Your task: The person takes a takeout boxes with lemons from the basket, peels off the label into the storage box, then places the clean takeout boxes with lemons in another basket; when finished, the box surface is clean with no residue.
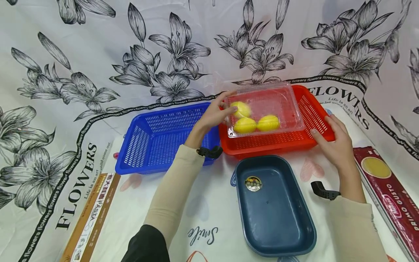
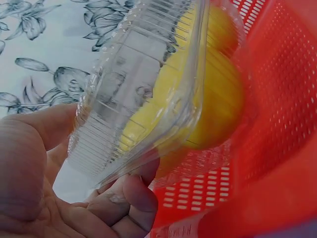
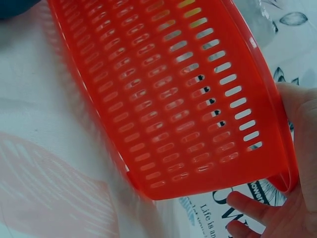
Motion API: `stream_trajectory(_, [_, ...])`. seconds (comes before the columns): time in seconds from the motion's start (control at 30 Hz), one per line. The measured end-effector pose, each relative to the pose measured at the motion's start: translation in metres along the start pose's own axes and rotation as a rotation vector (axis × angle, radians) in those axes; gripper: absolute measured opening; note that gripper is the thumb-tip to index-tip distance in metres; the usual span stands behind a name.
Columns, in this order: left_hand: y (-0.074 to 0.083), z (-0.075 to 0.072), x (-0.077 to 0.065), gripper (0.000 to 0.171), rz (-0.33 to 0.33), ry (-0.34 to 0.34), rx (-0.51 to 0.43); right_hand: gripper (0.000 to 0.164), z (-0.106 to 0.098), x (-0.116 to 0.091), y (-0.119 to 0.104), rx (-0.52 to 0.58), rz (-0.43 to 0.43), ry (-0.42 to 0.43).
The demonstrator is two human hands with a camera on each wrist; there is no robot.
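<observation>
Over the red basket (image 1: 314,109), my left hand (image 1: 214,114) grips one end of a clear plastic box (image 1: 284,105), thumb on one side and fingers curled beneath. Three yellow lemons (image 1: 268,123) lie bunched toward that end of the box, which tilts in the left wrist view. At the basket's right end, my right hand (image 1: 337,143) holds the rim, its thumb over the edge and its other fingers outside. In the right wrist view the slotted wall of the red basket (image 3: 163,99) faces me, and its base is tilted off the cloth.
A blue basket (image 1: 163,140) stands left of the red one. Nearer me lies a dark blue tray (image 1: 275,211) with a round sticker. Pasta packages flank the work area: a brown-edged one (image 1: 90,218) on the left, a dark red one (image 1: 389,196) on the right.
</observation>
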State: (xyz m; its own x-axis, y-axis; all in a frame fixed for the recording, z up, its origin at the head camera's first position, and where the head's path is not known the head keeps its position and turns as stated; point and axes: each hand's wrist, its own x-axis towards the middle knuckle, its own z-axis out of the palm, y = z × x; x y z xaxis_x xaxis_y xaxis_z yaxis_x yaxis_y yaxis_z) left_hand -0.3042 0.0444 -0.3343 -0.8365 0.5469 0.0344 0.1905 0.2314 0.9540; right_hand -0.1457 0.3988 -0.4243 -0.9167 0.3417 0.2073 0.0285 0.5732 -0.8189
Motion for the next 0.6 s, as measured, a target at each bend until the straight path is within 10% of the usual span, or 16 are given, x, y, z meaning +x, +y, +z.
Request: stream_trajectory(0.6, [-0.018, 0.022, 0.034, 0.057, -0.065, -0.031, -0.035, 0.068, -0.001, -0.003, 0.000, -0.013, 0.031, -0.011])
